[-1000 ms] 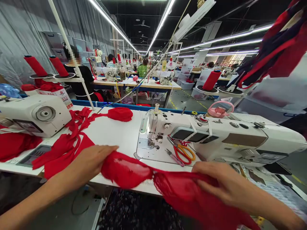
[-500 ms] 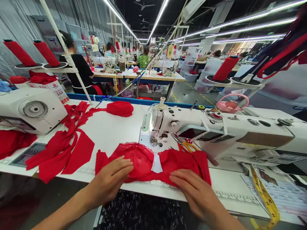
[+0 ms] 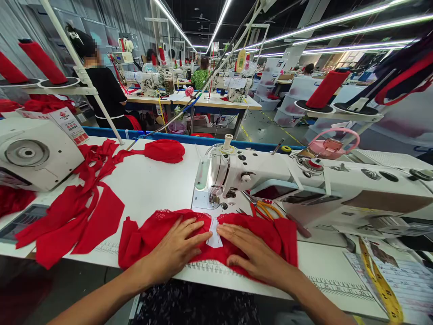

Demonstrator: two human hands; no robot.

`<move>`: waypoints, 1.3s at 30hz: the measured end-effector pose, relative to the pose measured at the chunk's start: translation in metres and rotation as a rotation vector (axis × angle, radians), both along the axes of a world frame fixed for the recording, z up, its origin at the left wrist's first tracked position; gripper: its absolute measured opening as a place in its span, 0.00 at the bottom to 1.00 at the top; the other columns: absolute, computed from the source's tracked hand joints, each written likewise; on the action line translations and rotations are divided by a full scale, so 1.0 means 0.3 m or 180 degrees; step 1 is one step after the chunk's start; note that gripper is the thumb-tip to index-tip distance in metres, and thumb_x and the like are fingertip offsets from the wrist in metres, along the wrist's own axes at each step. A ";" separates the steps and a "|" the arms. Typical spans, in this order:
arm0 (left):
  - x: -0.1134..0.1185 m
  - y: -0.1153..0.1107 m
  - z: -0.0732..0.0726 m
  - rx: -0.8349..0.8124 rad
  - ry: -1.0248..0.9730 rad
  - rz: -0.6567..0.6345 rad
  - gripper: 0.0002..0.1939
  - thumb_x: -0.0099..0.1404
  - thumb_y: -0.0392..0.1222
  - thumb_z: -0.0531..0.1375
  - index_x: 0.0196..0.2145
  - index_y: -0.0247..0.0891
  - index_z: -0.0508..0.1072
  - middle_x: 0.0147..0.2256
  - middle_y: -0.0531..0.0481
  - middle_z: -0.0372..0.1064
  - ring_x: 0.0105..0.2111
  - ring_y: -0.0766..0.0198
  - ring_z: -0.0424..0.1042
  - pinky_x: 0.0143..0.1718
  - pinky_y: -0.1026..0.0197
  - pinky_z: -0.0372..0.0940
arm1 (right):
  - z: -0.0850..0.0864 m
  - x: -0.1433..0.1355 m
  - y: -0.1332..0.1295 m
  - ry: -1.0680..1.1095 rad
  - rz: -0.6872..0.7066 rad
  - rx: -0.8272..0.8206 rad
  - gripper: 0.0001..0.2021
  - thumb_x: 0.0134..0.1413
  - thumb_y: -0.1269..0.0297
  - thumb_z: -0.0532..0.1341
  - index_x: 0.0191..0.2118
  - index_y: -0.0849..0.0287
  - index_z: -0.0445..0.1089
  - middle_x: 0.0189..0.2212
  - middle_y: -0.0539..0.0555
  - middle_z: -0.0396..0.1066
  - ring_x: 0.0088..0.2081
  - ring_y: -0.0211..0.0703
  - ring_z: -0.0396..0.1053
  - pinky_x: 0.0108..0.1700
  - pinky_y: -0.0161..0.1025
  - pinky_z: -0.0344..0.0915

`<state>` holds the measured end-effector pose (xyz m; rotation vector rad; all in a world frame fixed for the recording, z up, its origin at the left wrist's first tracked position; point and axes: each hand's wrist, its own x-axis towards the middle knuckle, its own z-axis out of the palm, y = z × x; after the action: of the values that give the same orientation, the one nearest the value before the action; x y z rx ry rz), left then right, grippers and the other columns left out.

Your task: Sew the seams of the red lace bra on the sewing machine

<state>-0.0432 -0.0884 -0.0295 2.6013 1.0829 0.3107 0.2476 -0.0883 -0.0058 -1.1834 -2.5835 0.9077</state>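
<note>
A red lace-edged garment (image 3: 140, 241) lies spread along the front edge of the white table, below the sewing machine's needle area. At its middle sits a small white piece (image 3: 214, 234). My left hand (image 3: 179, 243) rests on the garment's left part, fingers spread and fingertips beside the white piece. On the right part lies my right hand (image 3: 252, 250), its fingers extended and fingertips near the white piece's other side. Both palms face down; neither hand grips the cloth. The sewing machine's head (image 3: 216, 180) stands just behind the garment.
Red fabric strips (image 3: 81, 212) lie on the left beside another machine (image 3: 34, 153). Orange-handled scissors (image 3: 267, 210) are under the machine arm. A yellow tape measure (image 3: 380, 280) lies over papers at right. A person (image 3: 104, 90) sits beyond the table, at left.
Both hands have moved inward along the garment to the white piece, and the left hand's fingers have spread. The garment's left side lies more bunched, and the camera view has shifted slightly.
</note>
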 end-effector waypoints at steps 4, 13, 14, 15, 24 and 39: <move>0.024 0.029 0.093 -0.0091 0.0587 -0.0059 0.31 0.66 0.46 0.65 0.64 0.54 0.61 0.66 0.46 0.56 0.62 0.41 0.59 0.56 0.34 0.62 | 0.059 -0.010 0.047 -0.0279 0.0093 -0.0356 0.37 0.60 0.45 0.63 0.70 0.43 0.49 0.69 0.50 0.50 0.69 0.53 0.46 0.69 0.54 0.44; 0.029 0.106 0.162 -0.0188 0.0961 -0.0246 0.48 0.51 0.62 0.72 0.65 0.55 0.58 0.62 0.40 0.59 0.55 0.37 0.63 0.49 0.34 0.62 | 0.101 -0.036 0.060 -0.0789 0.0074 -0.0606 0.45 0.53 0.52 0.70 0.71 0.43 0.45 0.71 0.49 0.45 0.70 0.54 0.43 0.70 0.57 0.38; 0.026 0.110 0.160 -0.0210 0.0957 -0.0271 0.48 0.51 0.62 0.71 0.65 0.56 0.58 0.63 0.40 0.59 0.56 0.37 0.63 0.49 0.34 0.62 | 0.099 -0.034 0.062 -0.0814 0.0080 -0.0631 0.46 0.52 0.52 0.70 0.71 0.43 0.45 0.71 0.48 0.44 0.70 0.54 0.42 0.70 0.57 0.38; 0.023 0.113 0.159 -0.0239 0.0952 -0.0290 0.48 0.51 0.63 0.71 0.66 0.56 0.57 0.63 0.40 0.58 0.56 0.37 0.62 0.49 0.34 0.62 | 0.096 -0.032 0.065 -0.0825 0.0086 -0.0648 0.46 0.52 0.52 0.70 0.71 0.42 0.45 0.71 0.48 0.44 0.70 0.54 0.42 0.70 0.57 0.38; 0.018 0.120 0.175 -0.0406 0.0968 -0.0291 0.45 0.55 0.65 0.68 0.66 0.58 0.56 0.63 0.42 0.57 0.57 0.38 0.60 0.53 0.34 0.57 | 0.058 -0.015 0.085 -0.0744 0.0191 -0.0607 0.47 0.51 0.50 0.70 0.71 0.43 0.46 0.71 0.50 0.45 0.70 0.57 0.43 0.68 0.57 0.44; 0.013 0.122 0.164 -0.0378 0.0859 -0.0287 0.49 0.51 0.64 0.71 0.65 0.57 0.58 0.63 0.42 0.57 0.57 0.37 0.59 0.53 0.37 0.57 | 0.053 -0.009 0.082 -0.0645 0.0168 -0.0620 0.48 0.50 0.50 0.71 0.71 0.40 0.44 0.71 0.50 0.45 0.70 0.60 0.43 0.68 0.63 0.43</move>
<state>-0.0394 -0.0518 0.0196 2.6263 1.0271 -0.1257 0.2449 -0.0638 0.0101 -1.3258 -2.7471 1.1273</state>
